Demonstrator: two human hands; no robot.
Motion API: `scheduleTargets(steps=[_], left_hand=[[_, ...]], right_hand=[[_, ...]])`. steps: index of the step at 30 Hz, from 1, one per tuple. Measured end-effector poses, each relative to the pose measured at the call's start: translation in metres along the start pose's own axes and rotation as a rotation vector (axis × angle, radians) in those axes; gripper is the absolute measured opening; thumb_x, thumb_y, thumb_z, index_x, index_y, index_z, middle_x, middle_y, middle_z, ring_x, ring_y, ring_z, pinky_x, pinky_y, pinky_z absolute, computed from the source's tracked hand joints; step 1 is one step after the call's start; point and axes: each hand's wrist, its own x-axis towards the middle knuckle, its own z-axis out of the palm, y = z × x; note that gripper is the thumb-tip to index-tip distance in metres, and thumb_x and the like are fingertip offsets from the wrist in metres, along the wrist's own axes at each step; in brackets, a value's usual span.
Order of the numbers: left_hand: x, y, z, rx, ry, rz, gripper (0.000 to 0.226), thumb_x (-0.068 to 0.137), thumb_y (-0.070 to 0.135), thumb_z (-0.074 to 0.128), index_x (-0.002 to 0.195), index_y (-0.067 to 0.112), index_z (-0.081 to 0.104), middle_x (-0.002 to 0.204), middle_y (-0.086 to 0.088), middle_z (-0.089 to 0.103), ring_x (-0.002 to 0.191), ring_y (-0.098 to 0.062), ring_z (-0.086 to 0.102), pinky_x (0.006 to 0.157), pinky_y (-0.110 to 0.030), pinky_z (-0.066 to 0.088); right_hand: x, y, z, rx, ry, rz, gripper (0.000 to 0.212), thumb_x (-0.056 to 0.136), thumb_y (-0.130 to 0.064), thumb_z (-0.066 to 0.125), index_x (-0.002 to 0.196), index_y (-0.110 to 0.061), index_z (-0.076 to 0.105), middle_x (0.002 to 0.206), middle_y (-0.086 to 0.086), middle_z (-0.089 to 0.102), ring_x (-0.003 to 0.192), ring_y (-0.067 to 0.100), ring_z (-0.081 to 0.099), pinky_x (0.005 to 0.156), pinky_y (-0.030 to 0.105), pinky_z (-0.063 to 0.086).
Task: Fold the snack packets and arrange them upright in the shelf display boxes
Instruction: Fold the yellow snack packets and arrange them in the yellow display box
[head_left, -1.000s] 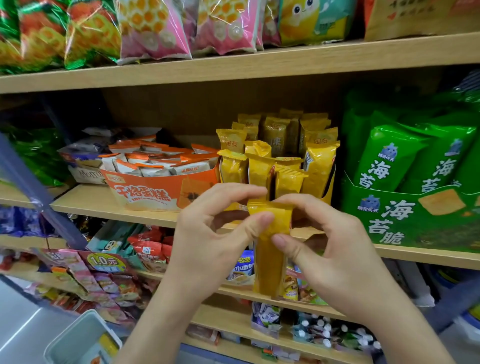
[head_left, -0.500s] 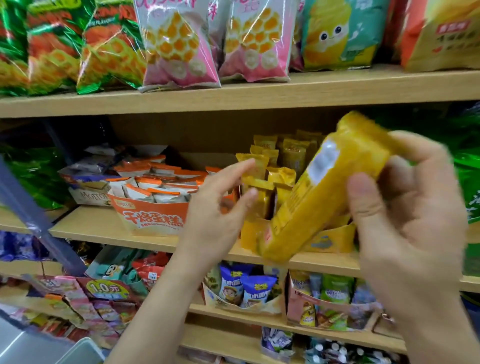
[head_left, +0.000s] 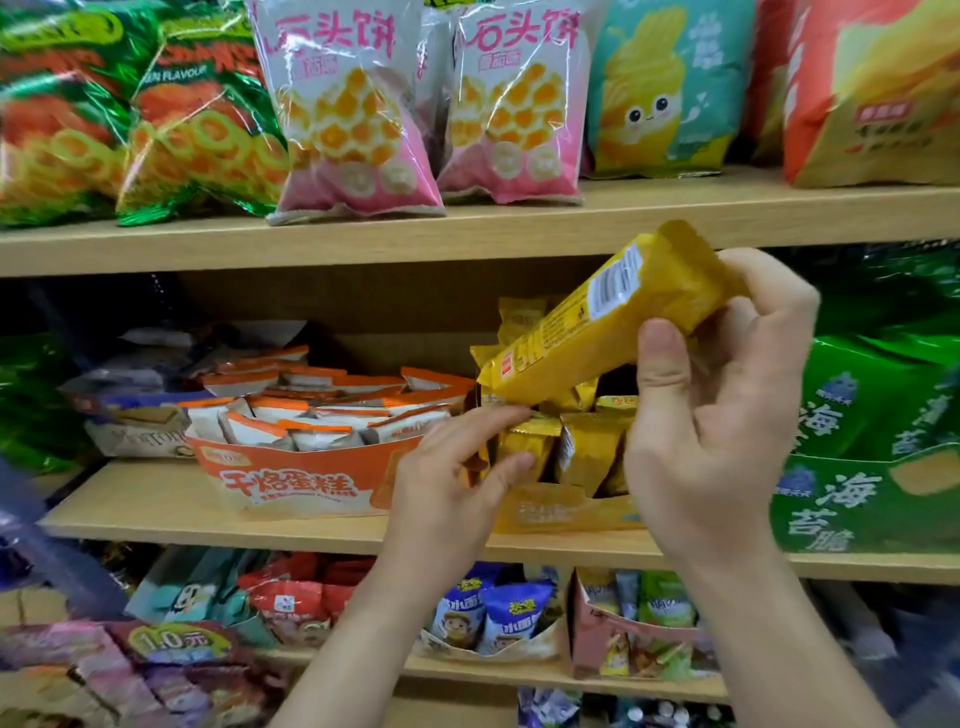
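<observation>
Left hand (head_left: 452, 493) has dropped to the yellow box (head_left: 561, 512).
Right hand (head_left: 717, 426) grips one yellow packet (head_left: 587, 338) by its upper end; left grip unclear.

- I am reading the raised packet (head_left: 571, 343) as golden yellow; its label (head_left: 615, 283) is showing white with black bars; a small red square is sitting near its lower end
- the upright packets (head_left: 587, 452) are glinting gold; the yellow display box (head_left: 561, 512) is matching them
- the orange display box (head_left: 291, 478) is carrying white characters; the flat packets (head_left: 311, 415) in it are showing white with orange edges
- the pink bags (head_left: 353, 104) are fading from white to pink, with yellow honeycomb balls
- the green bags (head_left: 197, 135) are showing orange rings; the teal bag (head_left: 660, 93) is showing a yellow swirl figure
- the green box (head_left: 857, 504) is carrying white characters
- I am seeing the shelf board (head_left: 519, 228) as pale wood
</observation>
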Motion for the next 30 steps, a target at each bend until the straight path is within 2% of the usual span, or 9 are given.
scheduleTargets(steps=[5,12,15,17,20,23,25,28,30], left_hand=[[0.000,-0.003,-0.001,-0.001,-0.015,0.022,0.037,0.087,0.037,0.064,0.123,0.042,0.059,0.121,0.017,0.062,0.117,-0.010,0.057,0.089,-0.036,0.055],[-0.002,-0.006,0.000,0.072,0.013,0.053,0.037,0.093,0.045,0.055,0.130,0.040,0.055,0.122,0.018,0.051,0.119,-0.014,0.051,0.093,-0.039,0.052],[0.004,-0.002,-0.005,0.084,0.028,0.045,0.049,0.092,0.046,0.058,0.138,0.038,0.045,0.129,0.019,0.046,0.126,-0.007,0.045,0.099,-0.033,0.048],[0.010,0.004,-0.008,0.100,-0.065,0.046,0.057,0.091,0.049,0.057,0.144,0.042,0.035,0.137,0.024,0.044,0.131,0.000,0.039,0.105,-0.026,0.041],[0.014,0.007,-0.005,0.112,-0.170,0.009,0.065,0.087,0.049,0.059,0.143,0.049,0.027,0.129,0.036,0.043,0.128,0.010,0.038,0.101,-0.009,0.034],[0.013,0.003,-0.004,0.086,-0.169,-0.021,0.066,0.085,0.049,0.063,0.143,0.049,0.031,0.133,0.025,0.049,0.127,0.004,0.043,0.104,-0.023,0.042],[0.014,0.001,-0.005,0.083,-0.185,-0.035,0.067,0.084,0.054,0.061,0.143,0.046,0.032,0.135,0.020,0.050,0.126,0.001,0.044,0.104,-0.033,0.045],[0.017,0.003,-0.007,0.081,-0.218,-0.049,0.071,0.081,0.057,0.062,0.143,0.048,0.028,0.131,0.026,0.049,0.124,0.003,0.045,0.102,-0.033,0.047],[0.019,0.006,-0.009,0.069,-0.235,-0.056,0.079,0.078,0.057,0.063,0.141,0.058,0.016,0.121,0.037,0.047,0.118,0.013,0.046,0.096,-0.019,0.047]], right_hand=[[0.015,-0.010,0.029,-0.050,-0.037,0.083,0.023,0.102,-0.011,0.044,0.123,-0.019,0.040,0.083,0.009,0.052,0.069,0.025,0.053,0.058,0.041,0.047],[0.019,-0.003,0.025,-0.150,-0.085,0.125,0.024,0.103,-0.012,0.045,0.126,-0.008,0.044,0.079,0.005,0.051,0.064,0.019,0.049,0.055,0.027,0.043],[0.012,0.001,0.030,-0.212,-0.171,0.180,0.025,0.102,-0.017,0.045,0.126,-0.008,0.046,0.082,-0.001,0.051,0.065,0.011,0.049,0.057,0.019,0.039],[0.007,0.004,0.032,-0.245,-0.220,0.223,0.028,0.102,-0.023,0.044,0.128,-0.012,0.046,0.084,-0.005,0.052,0.066,0.005,0.050,0.057,0.016,0.038],[0.007,0.006,0.033,-0.292,-0.279,0.274,0.031,0.102,-0.026,0.044,0.130,-0.016,0.045,0.092,-0.005,0.055,0.073,0.006,0.052,0.061,0.018,0.040],[0.008,0.005,0.034,-0.352,-0.316,0.312,0.033,0.100,-0.025,0.046,0.133,-0.018,0.045,0.115,-0.002,0.049,0.089,0.002,0.048,0.069,0.014,0.044],[0.010,0.001,0.035,-0.398,-0.351,0.319,0.034,0.100,-0.026,0.046,0.133,-0.019,0.045,0.122,-0.001,0.043,0.090,0.000,0.043,0.068,0.011,0.042],[0.011,-0.005,0.037,-0.491,-0.424,0.314,0.035,0.100,-0.027,0.045,0.134,-0.019,0.043,0.121,-0.002,0.049,0.086,0.006,0.046,0.064,0.014,0.040],[0.013,-0.008,0.038,-0.553,-0.436,0.293,0.036,0.100,-0.028,0.046,0.134,-0.019,0.044,0.119,-0.001,0.056,0.088,0.013,0.054,0.067,0.026,0.046]])
